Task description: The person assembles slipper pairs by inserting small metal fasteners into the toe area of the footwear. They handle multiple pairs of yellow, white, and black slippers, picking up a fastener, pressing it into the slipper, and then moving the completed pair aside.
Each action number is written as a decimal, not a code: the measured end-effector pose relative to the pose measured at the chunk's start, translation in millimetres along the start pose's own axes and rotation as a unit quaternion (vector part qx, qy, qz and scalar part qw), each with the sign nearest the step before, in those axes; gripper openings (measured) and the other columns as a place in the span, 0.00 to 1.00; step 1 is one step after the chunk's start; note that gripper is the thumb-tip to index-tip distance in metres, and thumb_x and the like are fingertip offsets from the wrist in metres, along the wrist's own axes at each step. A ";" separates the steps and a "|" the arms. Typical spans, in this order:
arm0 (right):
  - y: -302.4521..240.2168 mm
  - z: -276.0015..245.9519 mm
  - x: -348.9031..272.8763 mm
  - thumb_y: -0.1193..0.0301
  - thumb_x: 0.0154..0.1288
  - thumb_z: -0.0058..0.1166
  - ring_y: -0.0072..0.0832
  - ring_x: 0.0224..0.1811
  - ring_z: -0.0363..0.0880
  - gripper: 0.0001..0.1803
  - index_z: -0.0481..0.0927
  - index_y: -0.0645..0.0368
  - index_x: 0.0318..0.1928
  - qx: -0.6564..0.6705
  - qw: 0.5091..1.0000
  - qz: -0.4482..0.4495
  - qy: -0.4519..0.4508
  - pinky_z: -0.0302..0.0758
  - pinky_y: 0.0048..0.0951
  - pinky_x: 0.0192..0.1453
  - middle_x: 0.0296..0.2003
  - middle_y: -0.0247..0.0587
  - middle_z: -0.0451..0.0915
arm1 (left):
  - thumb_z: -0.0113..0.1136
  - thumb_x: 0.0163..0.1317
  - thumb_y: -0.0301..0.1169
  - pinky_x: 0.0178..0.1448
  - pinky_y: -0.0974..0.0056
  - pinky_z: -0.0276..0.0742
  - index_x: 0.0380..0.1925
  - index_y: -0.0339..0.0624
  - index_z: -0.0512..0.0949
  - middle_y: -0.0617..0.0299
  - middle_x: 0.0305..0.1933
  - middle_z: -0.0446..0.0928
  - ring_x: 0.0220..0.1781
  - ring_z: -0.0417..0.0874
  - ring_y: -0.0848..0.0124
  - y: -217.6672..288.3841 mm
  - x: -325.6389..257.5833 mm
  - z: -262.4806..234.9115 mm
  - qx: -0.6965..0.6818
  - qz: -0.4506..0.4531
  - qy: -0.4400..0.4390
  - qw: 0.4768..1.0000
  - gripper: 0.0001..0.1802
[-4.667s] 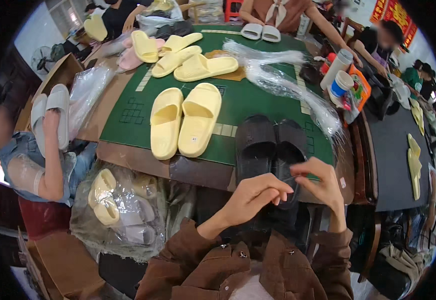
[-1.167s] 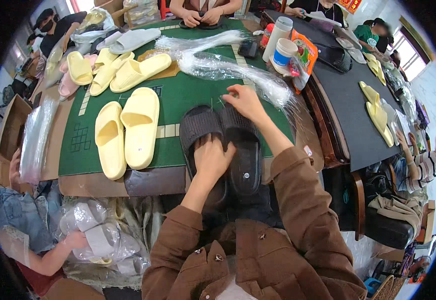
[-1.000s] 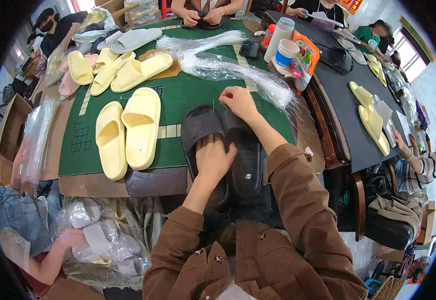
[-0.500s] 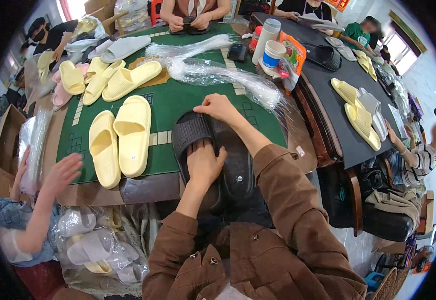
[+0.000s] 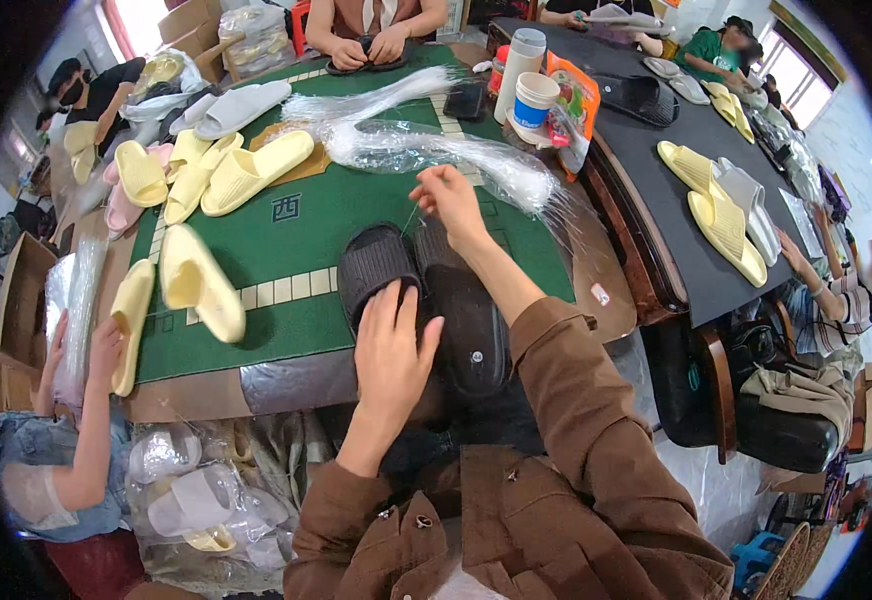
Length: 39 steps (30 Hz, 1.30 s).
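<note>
A pair of black slippers lies at the front edge of the green table mat. My left hand rests on the left black slipper, its fingers stretched over the rear of the ribbed strap and the thumb apart. Just beyond the right black slipper, my right hand is raised and pinches a thin thread. That thread slants down toward the gap between the two straps. Its lower end is too fine to follow.
At left, a co-worker's hand holds a yellow slipper; its blurred mate tilts over the mat. Bundled clear strands lie across the mat. Beyond them stand a white cup and a bottle. More slippers lie far left.
My left hand has drawn back out of the left slipper onto its strap. My right hand has lifted away, pulling the thread. The co-worker has picked the yellow pair off the mat, moving it left.
</note>
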State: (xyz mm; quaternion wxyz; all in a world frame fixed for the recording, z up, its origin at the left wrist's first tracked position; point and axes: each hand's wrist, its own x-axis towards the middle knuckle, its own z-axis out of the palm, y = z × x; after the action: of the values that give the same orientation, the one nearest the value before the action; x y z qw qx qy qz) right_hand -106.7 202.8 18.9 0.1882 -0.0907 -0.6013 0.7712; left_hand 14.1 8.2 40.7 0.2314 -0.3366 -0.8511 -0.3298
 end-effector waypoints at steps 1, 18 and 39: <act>-2.6 1.3 -1.8 0.68 0.70 0.51 0.18 0.27 0.73 0.08 0.74 0.60 0.37 0.030 0.999 -0.009 0.021 0.70 0.21 0.32 0.30 0.37 0.82 | 0.62 0.59 0.32 0.54 0.55 0.75 0.38 0.32 0.79 0.47 0.45 0.79 0.46 0.80 0.53 1.7 1.4 -8.1 -0.034 -0.010 0.009 0.999 0.13; -13.8 8.2 -15.5 0.68 0.67 0.56 0.12 0.30 0.71 0.08 0.82 0.59 0.41 0.012 0.992 -0.124 -0.017 0.67 0.16 0.34 0.32 0.30 0.81 | 0.55 0.62 0.30 0.42 0.56 0.75 0.36 0.32 0.80 0.43 0.33 0.80 0.38 0.83 0.51 -62.5 105.4 61.4 -0.219 -0.165 -0.121 0.954 0.11; -35.1 -39.3 -22.5 0.67 0.72 0.50 0.26 0.43 0.82 0.08 0.76 0.57 0.42 0.088 0.995 -0.028 -0.024 0.80 0.27 0.40 0.41 0.36 0.81 | 0.50 0.68 0.28 0.43 0.65 0.73 0.39 0.34 0.78 0.56 0.34 0.80 0.36 0.80 0.69 -64.6 94.6 71.1 -0.234 -0.157 -0.094 0.955 0.10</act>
State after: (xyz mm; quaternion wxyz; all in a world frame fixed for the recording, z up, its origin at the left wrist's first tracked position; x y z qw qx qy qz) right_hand -65.3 236.2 40.4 0.2026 -0.0387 -0.5380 0.8173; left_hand -108.1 63.1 24.7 0.0100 -0.2727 -0.8102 -0.5187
